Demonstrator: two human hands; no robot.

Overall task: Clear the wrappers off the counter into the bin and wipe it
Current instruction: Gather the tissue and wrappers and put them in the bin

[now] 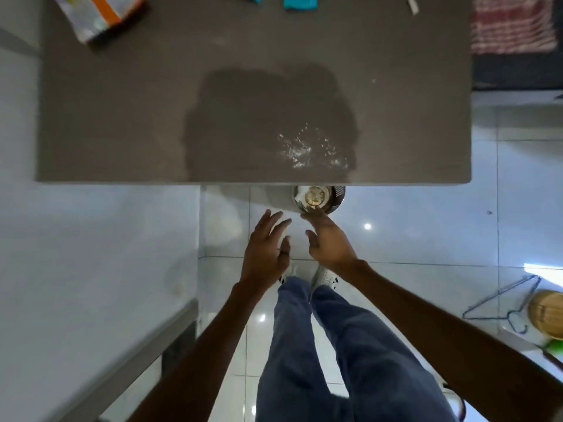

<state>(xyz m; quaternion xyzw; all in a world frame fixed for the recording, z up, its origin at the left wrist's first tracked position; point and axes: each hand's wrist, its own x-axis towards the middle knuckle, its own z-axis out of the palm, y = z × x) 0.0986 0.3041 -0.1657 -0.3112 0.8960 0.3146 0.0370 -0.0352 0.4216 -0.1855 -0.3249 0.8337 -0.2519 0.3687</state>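
A grey-brown counter (122,117) fills the upper half of the head view. At its far edge lie an orange-and-white packet (97,13), two teal wrappers (300,1) and a small white scrap (413,6). A round metal bin (318,197) stands on the floor, half under the counter's near edge, with crumpled rubbish inside. My left hand (266,249) hovers over the floor tiles with fingers spread and holds nothing. My right hand (330,239) is also open, its fingertips at the bin's rim.
A red checked cloth (511,25) lies to the right of the counter. White crumbs or droplets (307,147) speckle the counter near its front edge. A wire hanger (502,303) and a woven basket (548,315) sit at the lower right. White cabinets stand at the left.
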